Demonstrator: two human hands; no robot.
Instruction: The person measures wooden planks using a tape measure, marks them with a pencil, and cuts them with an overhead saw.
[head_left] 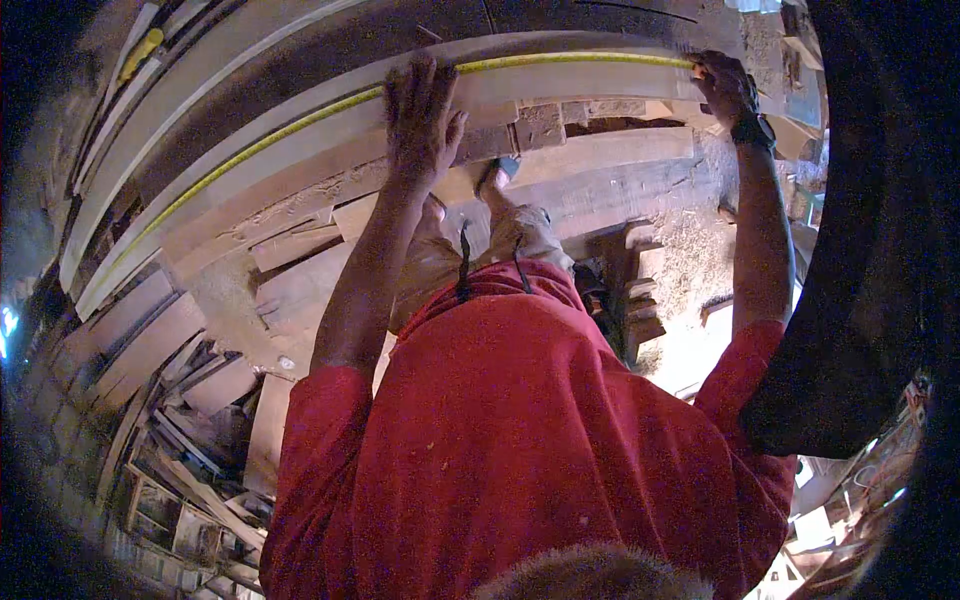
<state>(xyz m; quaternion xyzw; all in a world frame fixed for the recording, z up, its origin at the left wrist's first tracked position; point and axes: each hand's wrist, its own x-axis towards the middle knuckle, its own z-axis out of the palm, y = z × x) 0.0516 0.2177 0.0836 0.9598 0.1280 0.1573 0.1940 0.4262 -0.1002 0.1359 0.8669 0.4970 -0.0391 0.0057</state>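
A long pale board (570,82) runs in a curve across the upper part of the head view. Along it lies a yellow measuring tape (575,60), stretched out from the lower left to the right. My left hand (422,120) rests flat over the tape and board, its fingers extended. At the tape's right end, my right hand (724,85) has its fingers closed around the end, where a small orange part shows. A dark watch is on that wrist.
More long boards (185,110) lie at the upper left, beside a yellow object (141,55). Offcuts (215,385) are piled at the lower left. Sawdust (690,260) covers ground near my feet, with stacked wood pieces (643,275) beside it.
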